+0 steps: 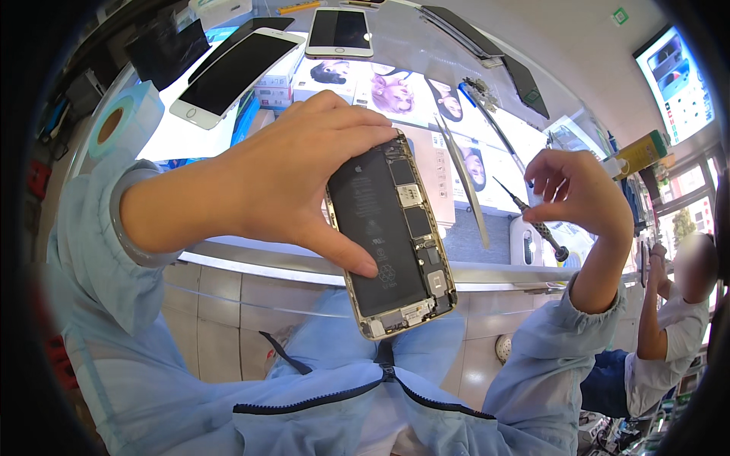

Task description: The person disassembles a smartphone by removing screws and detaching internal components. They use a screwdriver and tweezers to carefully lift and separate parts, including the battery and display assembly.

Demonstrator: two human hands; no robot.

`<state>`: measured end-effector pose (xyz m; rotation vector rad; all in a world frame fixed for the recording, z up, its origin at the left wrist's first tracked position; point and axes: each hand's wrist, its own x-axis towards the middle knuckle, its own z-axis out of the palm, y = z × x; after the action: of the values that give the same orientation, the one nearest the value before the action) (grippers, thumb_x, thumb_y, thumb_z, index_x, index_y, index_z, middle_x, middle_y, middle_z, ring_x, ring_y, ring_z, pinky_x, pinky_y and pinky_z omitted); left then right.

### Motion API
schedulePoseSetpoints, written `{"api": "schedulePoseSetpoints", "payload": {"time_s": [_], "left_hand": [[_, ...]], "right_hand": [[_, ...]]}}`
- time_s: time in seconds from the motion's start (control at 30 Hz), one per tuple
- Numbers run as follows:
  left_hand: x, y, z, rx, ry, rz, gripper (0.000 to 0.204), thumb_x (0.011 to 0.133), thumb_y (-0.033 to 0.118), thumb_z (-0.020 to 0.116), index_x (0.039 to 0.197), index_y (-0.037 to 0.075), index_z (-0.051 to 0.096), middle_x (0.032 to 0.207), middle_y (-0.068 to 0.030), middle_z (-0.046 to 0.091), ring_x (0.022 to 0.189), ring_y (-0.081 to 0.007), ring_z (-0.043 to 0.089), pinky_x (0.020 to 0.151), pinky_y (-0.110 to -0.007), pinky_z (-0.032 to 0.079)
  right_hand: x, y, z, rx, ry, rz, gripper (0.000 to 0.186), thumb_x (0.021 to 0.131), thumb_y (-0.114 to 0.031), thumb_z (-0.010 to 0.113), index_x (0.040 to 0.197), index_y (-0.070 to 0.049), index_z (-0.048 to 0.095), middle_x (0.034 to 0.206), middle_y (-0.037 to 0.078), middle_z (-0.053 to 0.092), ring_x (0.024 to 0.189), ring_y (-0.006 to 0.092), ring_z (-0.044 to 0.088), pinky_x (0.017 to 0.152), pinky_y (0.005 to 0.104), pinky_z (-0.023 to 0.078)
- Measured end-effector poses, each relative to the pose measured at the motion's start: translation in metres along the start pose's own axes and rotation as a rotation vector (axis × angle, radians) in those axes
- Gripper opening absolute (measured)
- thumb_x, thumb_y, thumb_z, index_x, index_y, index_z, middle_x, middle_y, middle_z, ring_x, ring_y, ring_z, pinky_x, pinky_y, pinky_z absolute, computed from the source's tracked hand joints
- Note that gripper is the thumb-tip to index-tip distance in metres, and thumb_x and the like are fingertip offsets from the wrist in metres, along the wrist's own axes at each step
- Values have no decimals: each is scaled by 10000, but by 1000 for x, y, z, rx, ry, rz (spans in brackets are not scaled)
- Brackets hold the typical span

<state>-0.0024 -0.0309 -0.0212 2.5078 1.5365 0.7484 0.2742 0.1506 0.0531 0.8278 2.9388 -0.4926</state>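
Note:
An opened smartphone body (380, 228) shows its black battery, circuit boards and gold-coloured frame. My left hand (304, 167) is closed around it, thumb on the battery and fingers over the top edge, holding it tilted above the counter's near edge. My right hand (582, 190) is raised on the right with curled fingers apart and nothing visible in them. Just beside its thumb is a thin screwdriver (536, 223) with a patterned handle; contact between them is not clear. Silver tweezers (465, 178) lie between the phone and my right hand.
Two white-framed phones (339, 32) lie at the back left, near a tape roll (148, 114). Dark screen panels (525, 87) and a blue-handled tool (468, 94) by small parts are at the back right. A yellow-green bottle (642, 154) is beyond my right hand. Another person (677, 327) is far right.

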Motion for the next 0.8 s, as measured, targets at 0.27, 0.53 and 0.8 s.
{"api": "schedulePoseSetpoints", "payload": {"time_s": [0.27,0.53,0.8], "left_hand": [[1,5,2,-16,-2,-4,1019,513,515,854,1279,-42,476,1300,-195,478,1153,-337,459,1004,-400,325],[3,8,12,-30,81,52,885,525,492,857,1186,7,523,1305,-205,466,1127,-350,519,933,-396,426],[6,11,7,-172,19,25,754,531,454,868,1053,22,534,1258,-205,472,1062,-347,552,851,-362,495]], "right_hand": [[-1,12,14,468,-24,-262,123,883,-73,583,977,7,586,787,57,594,630,94,616,578,203,481],[29,20,24,1610,-35,-557,443,953,-75,447,1365,49,339,1063,208,566,659,136,647,559,193,552],[68,-28,44,1614,21,-507,391,959,-189,527,1279,28,465,981,92,643,844,126,651,777,246,536]]}}
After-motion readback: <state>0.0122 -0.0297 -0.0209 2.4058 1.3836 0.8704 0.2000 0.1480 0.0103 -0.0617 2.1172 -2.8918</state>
